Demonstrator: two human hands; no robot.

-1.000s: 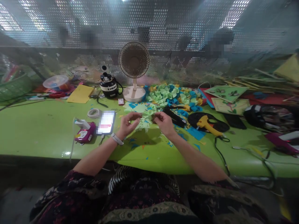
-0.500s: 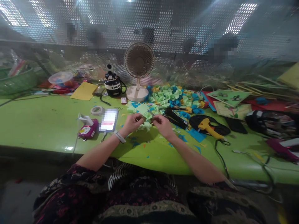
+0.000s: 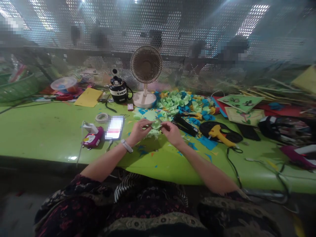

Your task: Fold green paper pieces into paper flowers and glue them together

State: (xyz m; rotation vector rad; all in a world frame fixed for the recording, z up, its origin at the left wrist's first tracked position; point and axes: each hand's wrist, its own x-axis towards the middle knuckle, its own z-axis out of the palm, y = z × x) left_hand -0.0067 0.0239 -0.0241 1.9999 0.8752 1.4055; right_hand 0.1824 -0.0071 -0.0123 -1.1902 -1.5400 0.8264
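Observation:
Both my hands meet over the middle of the green table (image 3: 44,131). My left hand (image 3: 138,131) and my right hand (image 3: 171,132) each pinch one side of a small light green paper piece (image 3: 155,126) held just above the tabletop. More light green paper scraps (image 3: 153,134) lie under it. A white band sits on my left wrist (image 3: 126,145). Behind my hands lies a heap of folded green and blue paper pieces (image 3: 182,102).
A small desk fan (image 3: 145,74), a black jar (image 3: 118,90), a phone (image 3: 114,127), a tape roll (image 3: 102,117) and a pink gadget (image 3: 92,140) stand left of my hands. A yellow glue gun (image 3: 219,134) on a black mat, its cable (image 3: 234,168) and a black stapler-like tool (image 3: 186,125) lie right.
My hands have drawn closer together on the green paper piece and shifted slightly. The view has moved a little to the left.

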